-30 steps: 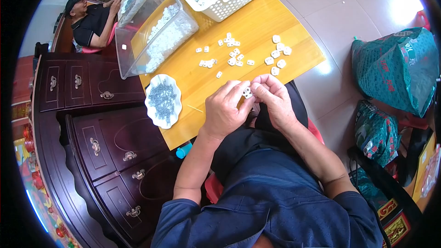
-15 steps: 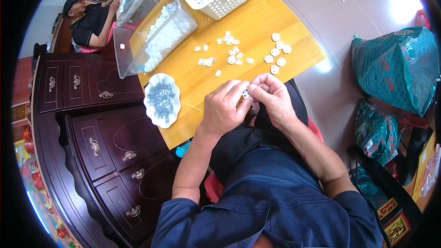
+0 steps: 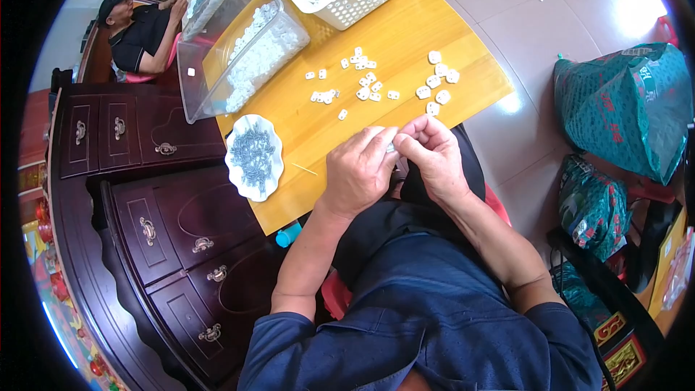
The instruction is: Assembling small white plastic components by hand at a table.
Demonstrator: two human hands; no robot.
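Over my lap, at the table's near edge, my left hand (image 3: pixel 360 170) and my right hand (image 3: pixel 436 159) meet fingertip to fingertip. Both are closed in a pinch on a small white plastic piece (image 3: pixel 392 148), mostly covered by the fingers. Beyond them several small white two-holed pieces (image 3: pixel 375 96) lie scattered on the wooden table (image 3: pixel 318 195). To their right is a loose group of larger rounded white pieces (image 3: pixel 442 97). A scalloped white dish (image 3: pixel 258 195) left of my hands holds a heap of small grey metal parts (image 3: pixel 253 156), perhaps screws.
A clear bin (image 3: pixel 197 98) with white pieces stands at the far left, and a white perforated basket (image 3: pixel 369 1) beside it. A thin yellow stick (image 3: pixel 305 169) lies near the dish. Dark drawers (image 3: pixel 174 203) flank the left. Green bags (image 3: pixel 622 112) stand right. Another person (image 3: pixel 145 40) sits far left.
My fingers have shifted slightly around the small white piece, covering more of it. My left hand has turned a little. The things on the table lie as before.
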